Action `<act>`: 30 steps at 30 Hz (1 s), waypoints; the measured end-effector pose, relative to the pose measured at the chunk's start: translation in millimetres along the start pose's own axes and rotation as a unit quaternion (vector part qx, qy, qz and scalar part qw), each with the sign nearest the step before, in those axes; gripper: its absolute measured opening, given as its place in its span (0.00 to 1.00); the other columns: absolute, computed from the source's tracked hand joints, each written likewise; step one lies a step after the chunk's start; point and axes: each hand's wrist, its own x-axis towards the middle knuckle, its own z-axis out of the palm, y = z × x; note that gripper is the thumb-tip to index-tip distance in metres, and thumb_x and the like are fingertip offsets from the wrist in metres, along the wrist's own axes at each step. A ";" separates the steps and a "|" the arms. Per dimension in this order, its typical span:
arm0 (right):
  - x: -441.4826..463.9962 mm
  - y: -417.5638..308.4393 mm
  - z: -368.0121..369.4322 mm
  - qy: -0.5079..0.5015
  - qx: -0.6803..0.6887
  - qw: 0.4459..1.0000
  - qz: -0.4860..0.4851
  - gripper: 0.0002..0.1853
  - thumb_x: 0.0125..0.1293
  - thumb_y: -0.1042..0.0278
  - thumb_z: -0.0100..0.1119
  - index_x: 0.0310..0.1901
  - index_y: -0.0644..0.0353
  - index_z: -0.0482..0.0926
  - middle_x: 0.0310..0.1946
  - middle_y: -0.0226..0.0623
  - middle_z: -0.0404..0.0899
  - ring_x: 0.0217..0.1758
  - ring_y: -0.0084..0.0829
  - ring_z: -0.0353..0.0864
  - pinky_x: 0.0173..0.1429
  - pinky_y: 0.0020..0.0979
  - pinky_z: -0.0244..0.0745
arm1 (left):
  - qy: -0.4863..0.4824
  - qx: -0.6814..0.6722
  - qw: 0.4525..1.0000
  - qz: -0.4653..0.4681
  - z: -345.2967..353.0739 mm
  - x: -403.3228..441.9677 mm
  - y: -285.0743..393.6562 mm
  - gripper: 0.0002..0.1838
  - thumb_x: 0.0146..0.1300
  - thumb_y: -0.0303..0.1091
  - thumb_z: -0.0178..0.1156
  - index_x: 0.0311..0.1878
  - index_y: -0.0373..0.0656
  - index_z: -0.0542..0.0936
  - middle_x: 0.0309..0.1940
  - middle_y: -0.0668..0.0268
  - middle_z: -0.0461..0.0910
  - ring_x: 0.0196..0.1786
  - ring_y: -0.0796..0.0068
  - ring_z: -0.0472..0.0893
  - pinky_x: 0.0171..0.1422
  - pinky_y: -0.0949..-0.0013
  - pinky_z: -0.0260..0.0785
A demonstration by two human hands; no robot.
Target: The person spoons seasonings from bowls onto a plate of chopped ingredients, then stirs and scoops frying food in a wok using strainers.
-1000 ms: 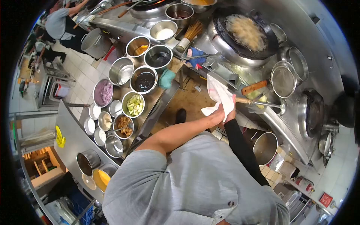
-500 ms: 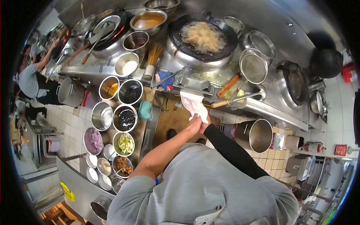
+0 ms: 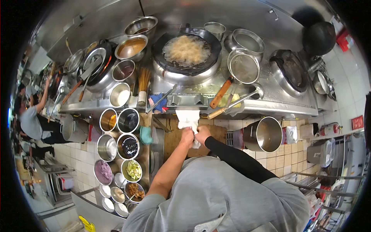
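Note:
A white cloth (image 3: pixel 188 116) hangs in front of the stove edge, bunched between both hands. My left hand (image 3: pixel 187 136) is closed round its lower left side. On the right, my right hand (image 3: pixel 202 135) grips the same cloth, close beside the left one. Beyond the stove edge, food bubbles in oil in a large wok (image 3: pixel 187 52). A metal trough (image 3: pixel 187 101) lies just above the cloth. To the right rest a wooden-handled strainer (image 3: pixel 243 66) and a ladle (image 3: pixel 258 91).
Bowls of sauces and ingredients, among them green pieces (image 3: pixel 131 170) and purple slices (image 3: pixel 103 172), stand at the left. A bamboo brush (image 3: pixel 144 81) leans near the stove edge. A deep pot (image 3: pixel 269 134) stands at the right. Co-workers (image 3: pixel 33 120) are at far left.
The view has turned, so the wok and stove now lie straight ahead. Both hands have moved left in the view and drawn in around the cloth, which stays in their grip.

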 end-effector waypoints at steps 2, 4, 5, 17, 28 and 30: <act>0.2 3.6 -3.0 0.029 -0.162 0.983 -0.077 0.09 0.54 0.62 0.67 0.32 0.58 0.85 0.34 0.49 0.85 0.38 0.50 0.85 0.46 0.46 0.79 | -0.044 -0.027 0.999 -0.016 -6.7 3.1 -9.0 0.14 0.72 0.35 0.48 0.54 0.43 0.78 0.46 0.62 0.81 0.45 0.67 0.80 0.46 0.60 0.74; -5.4 2.8 -2.2 0.037 -0.178 0.977 -0.109 0.11 0.49 0.62 0.69 0.32 0.59 0.85 0.33 0.53 0.84 0.39 0.52 0.84 0.46 0.47 0.79 | -0.020 -0.108 0.994 -0.020 -1.2 0.3 -9.8 0.12 0.71 0.33 0.50 0.48 0.41 0.81 0.41 0.61 0.81 0.42 0.65 0.81 0.45 0.60 0.75; -6.8 2.1 -1.5 0.052 -0.183 0.971 -0.144 0.10 0.52 0.63 0.65 0.30 0.61 0.83 0.31 0.54 0.83 0.37 0.54 0.84 0.45 0.49 0.79 | -0.015 -0.119 0.992 -0.032 -3.1 -0.2 -8.1 0.12 0.71 0.32 0.50 0.48 0.40 0.81 0.41 0.61 0.82 0.42 0.66 0.82 0.46 0.59 0.75; -6.6 19.9 0.5 -0.020 -0.226 0.958 -0.175 0.13 0.62 0.58 0.59 0.39 0.60 0.82 0.38 0.54 0.83 0.43 0.55 0.83 0.49 0.51 0.78 | 0.106 0.073 0.992 -0.011 -31.9 13.1 -8.4 0.02 0.64 0.26 0.62 0.36 0.38 0.80 0.31 0.64 0.82 0.32 0.73 0.79 0.35 0.68 0.71; -6.7 81.7 -57.3 0.203 0.268 0.940 0.054 0.17 0.70 0.61 0.60 0.52 0.66 0.79 0.35 0.37 0.84 0.33 0.28 0.84 0.35 0.29 0.80 | 0.177 0.419 0.823 0.339 -119.9 -11.6 82.5 0.25 0.54 0.23 0.66 0.57 0.41 0.75 0.45 0.57 0.78 0.44 0.64 0.79 0.54 0.62 0.73; -12.2 72.2 -86.0 0.270 0.337 0.899 0.072 0.14 0.72 0.64 0.58 0.50 0.66 0.79 0.32 0.30 0.80 0.30 0.20 0.81 0.29 0.24 0.77 | 0.199 0.474 0.745 0.426 -130.7 -11.5 121.8 0.28 0.54 0.24 0.67 0.61 0.41 0.73 0.53 0.50 0.74 0.56 0.52 0.74 0.62 0.55 0.68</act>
